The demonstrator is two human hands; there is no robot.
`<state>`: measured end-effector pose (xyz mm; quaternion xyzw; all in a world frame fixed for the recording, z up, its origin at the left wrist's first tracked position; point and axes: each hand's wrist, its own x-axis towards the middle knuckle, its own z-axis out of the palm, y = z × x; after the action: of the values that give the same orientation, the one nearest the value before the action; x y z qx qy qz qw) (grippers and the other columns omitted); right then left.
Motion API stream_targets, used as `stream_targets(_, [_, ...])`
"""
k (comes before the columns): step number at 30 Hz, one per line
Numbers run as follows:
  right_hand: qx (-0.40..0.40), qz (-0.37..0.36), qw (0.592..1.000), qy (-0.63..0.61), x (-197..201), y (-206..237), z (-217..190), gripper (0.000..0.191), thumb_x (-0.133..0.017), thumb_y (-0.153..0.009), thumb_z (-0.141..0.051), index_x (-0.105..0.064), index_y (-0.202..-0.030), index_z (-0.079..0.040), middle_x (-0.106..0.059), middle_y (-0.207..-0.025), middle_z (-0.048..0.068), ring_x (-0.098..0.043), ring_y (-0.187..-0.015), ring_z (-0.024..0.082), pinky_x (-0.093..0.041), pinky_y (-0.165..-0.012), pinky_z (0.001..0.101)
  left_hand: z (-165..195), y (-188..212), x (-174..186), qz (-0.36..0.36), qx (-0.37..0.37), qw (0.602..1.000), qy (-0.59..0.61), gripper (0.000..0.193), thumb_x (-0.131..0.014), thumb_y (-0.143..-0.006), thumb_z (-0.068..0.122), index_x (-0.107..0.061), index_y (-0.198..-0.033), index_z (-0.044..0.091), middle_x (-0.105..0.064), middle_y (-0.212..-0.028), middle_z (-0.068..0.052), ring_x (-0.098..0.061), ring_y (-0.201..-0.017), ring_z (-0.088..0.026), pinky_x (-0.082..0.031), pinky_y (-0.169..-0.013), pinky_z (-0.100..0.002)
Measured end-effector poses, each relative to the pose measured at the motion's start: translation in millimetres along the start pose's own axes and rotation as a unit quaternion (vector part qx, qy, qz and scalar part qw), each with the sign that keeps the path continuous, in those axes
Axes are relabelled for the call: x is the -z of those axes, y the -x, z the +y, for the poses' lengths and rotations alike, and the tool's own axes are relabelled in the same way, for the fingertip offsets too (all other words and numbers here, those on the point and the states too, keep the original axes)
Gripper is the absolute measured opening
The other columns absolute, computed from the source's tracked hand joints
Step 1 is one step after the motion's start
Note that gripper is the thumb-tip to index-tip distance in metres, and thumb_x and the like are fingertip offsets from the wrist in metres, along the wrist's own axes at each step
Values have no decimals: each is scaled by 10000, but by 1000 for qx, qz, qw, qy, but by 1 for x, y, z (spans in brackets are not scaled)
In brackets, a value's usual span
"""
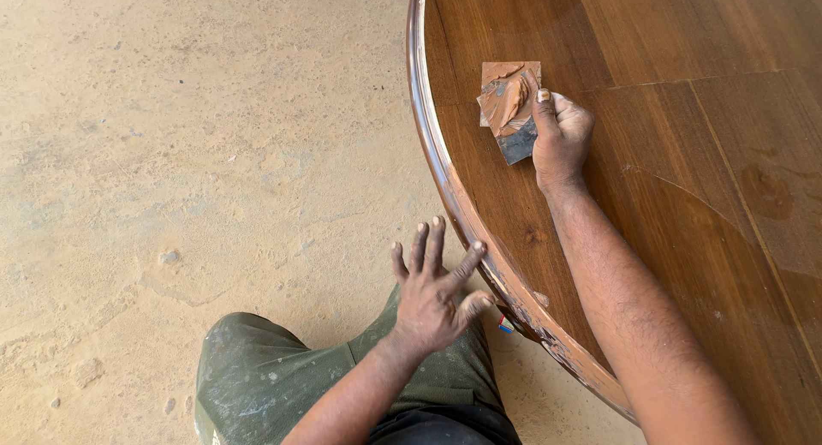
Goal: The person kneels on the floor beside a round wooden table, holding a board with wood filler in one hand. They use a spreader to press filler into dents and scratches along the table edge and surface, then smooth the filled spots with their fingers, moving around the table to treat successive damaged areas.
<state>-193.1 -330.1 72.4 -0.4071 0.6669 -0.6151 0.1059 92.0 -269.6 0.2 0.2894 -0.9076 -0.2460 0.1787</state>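
My right hand (561, 137) rests on a round brown wooden tabletop (685, 154) and grips two flat metal scraper blades (509, 107) smeared with brown wood filler, the index finger pressing on top. The blades lie near the table's curved rim (445, 167). My left hand (437, 291) hovers with fingers spread just outside the rim, its index finger close to or touching the edge, holding nothing. Patches of filler show along the rim near that hand.
A sandy, dusty concrete floor (197, 154) fills the left side. My knee in stained green trousers (282, 376) is at the bottom. A small red and blue object (506, 325) lies under the table edge. Plank seams cross the tabletop.
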Motion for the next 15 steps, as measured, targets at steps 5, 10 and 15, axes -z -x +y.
stream_targets(5, [-7,-1,999,-33,0,-1,-1,303,-571,-1107,-218,-728,-1060,37,-719,-873,36,-637,-787,54,-545,-711,242,10,22,3,-7,-67,997,24,663,-356,-955,807,-481,-1515,475,-94,-1703,-221,-34,-1572,-437,90,-1180,-716])
stream_targets(10, [-3,-3,999,-45,1,-3,0,305,-576,-1117,-215,-725,-1050,43,-715,-894,45,-634,-816,58,-551,-743,244,-21,-2,6,46,31,990,132,566,-418,-1033,600,-447,-1552,378,-65,-1733,-230,-49,-1598,-433,63,-1211,-716])
stream_targets(15, [-5,-5,999,-44,2,-3,0,302,-574,-1107,-219,-729,-1049,34,-721,-899,45,-647,-821,61,-556,-749,241,-30,-21,1,55,63,996,-5,671,-594,-956,290,-400,-1596,349,-60,-1719,-191,-40,-1596,-400,53,-1210,-690])
